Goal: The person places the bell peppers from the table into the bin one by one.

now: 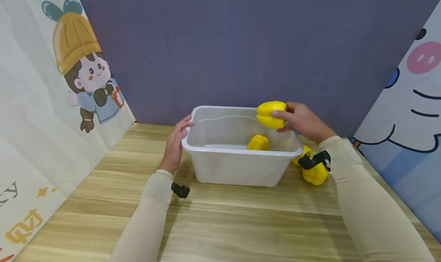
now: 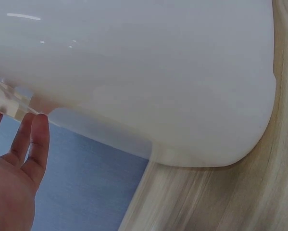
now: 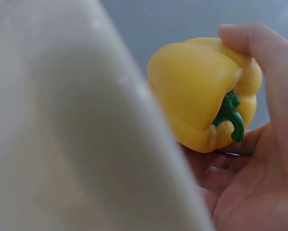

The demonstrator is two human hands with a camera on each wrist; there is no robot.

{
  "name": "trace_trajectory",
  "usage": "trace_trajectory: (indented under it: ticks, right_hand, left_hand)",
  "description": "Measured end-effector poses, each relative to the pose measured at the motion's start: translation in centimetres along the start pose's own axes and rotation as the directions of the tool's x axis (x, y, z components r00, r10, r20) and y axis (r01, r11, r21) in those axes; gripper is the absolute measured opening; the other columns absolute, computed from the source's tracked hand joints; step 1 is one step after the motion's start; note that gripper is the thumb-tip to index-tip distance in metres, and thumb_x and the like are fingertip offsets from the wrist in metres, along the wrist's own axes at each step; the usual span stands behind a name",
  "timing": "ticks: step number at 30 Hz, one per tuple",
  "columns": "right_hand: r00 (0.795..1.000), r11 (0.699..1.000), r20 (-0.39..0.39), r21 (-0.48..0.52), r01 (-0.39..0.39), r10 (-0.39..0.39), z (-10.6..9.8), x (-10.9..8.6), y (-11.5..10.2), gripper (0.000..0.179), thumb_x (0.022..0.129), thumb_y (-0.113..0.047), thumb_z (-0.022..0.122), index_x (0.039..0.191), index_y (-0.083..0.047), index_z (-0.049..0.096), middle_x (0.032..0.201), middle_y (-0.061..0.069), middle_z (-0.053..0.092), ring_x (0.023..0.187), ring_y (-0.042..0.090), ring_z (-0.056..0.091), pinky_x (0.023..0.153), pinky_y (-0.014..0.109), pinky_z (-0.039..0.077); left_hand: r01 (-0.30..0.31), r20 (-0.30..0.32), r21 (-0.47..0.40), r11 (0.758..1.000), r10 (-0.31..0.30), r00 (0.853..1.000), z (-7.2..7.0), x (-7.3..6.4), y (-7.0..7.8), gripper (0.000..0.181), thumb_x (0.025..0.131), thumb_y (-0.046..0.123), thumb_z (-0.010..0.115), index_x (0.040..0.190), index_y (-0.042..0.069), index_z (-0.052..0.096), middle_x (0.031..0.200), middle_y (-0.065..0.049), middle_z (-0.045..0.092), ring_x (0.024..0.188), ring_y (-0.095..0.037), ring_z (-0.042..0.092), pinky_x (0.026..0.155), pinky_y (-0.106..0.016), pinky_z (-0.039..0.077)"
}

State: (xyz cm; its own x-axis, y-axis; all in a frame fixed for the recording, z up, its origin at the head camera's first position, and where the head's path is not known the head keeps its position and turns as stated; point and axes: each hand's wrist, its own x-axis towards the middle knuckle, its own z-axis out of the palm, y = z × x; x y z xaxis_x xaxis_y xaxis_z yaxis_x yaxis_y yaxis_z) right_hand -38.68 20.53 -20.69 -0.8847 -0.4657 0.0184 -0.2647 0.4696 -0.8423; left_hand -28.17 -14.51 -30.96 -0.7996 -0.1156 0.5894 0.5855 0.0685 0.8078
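Note:
My right hand holds a yellow bell pepper above the right end of a white plastic bin, its thumb and fingers around the pepper. The green stem of that pepper faces the palm in the right wrist view. Inside the bin lies another yellow bell pepper, partly hidden by the front wall. At the bin's left end, my left hand rests on the rim; in the left wrist view its fingers look fairly straight, with the tips touching the rim.
Two more yellow bell peppers lie on the wooden table right of the bin, partly behind the right wrist's black mount. A dark grey-blue panel stands behind the bin. Printed sheets border the table at both sides.

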Motion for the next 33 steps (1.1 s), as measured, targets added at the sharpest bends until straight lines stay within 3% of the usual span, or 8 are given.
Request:
trace_trajectory:
  ticks: [11,18,21,25,33]
  right_hand:
    - [1.0,1.0,0.019,-0.012,0.014,-0.014,-0.3,-0.1,0.5,0.067,0.079,-0.059,0.06,0.123,-0.011,0.047,0.116,0.009,0.053,0.099,0.025,0.057,0.079,0.041,0.051]
    - [1.0,1.0,0.011,-0.025,0.01,-0.009,-0.3,0.1,0.6,0.067,0.079,-0.059,0.06,0.123,-0.009,0.046,0.115,0.01,0.053,0.098,0.027,0.058,0.078,0.04,0.051]
    - [1.0,1.0,0.008,-0.019,0.006,-0.006,-0.1,0.1,0.5,0.067,0.079,-0.058,0.06,0.122,-0.009,0.046,0.114,0.011,0.053,0.097,0.027,0.058,0.078,0.04,0.051]
    - [1.0,1.0,0.007,-0.015,0.002,-0.002,0.1,0.1,0.3,0.069,0.079,-0.058,0.061,0.123,-0.007,0.045,0.115,0.012,0.053,0.098,0.028,0.056,0.079,0.041,0.051]
    - [1.0,1.0,0.01,-0.01,-0.008,0.008,0.3,0.4,0.0,0.072,0.079,-0.057,0.061,0.125,-0.005,0.043,0.117,0.013,0.051,0.101,0.028,0.055,0.079,0.043,0.05]
  left_hand:
    - [-0.044,-0.04,-0.025,0.999,0.043,0.998,0.3,0.2,0.2,0.033,0.091,0.0,0.035,0.114,-0.018,0.05,0.139,-0.025,0.037,0.132,-0.032,0.03,0.105,-0.049,0.021]
    - [-0.077,-0.055,0.009,0.997,0.078,0.995,0.6,0.2,0.5,0.031,0.089,-0.002,0.034,0.106,-0.018,0.054,0.14,-0.023,0.038,0.133,-0.032,0.03,0.106,-0.041,0.023]
    - [-0.123,-0.041,0.023,0.992,0.124,0.991,0.6,0.2,0.4,0.031,0.089,-0.002,0.034,0.103,-0.018,0.055,0.138,-0.024,0.041,0.132,-0.033,0.032,0.106,-0.039,0.024]
    - [-0.195,-0.019,0.013,0.981,0.195,0.981,0.4,0.3,-0.6,0.031,0.089,0.001,0.034,0.102,-0.016,0.057,0.135,-0.025,0.043,0.132,-0.035,0.031,0.107,-0.04,0.021]
    - [-0.23,-0.025,0.029,0.973,0.23,0.973,0.0,0.7,-3.0,0.032,0.088,0.008,0.039,0.102,-0.01,0.061,0.132,-0.018,0.049,0.133,-0.03,0.032,0.108,-0.039,0.018]
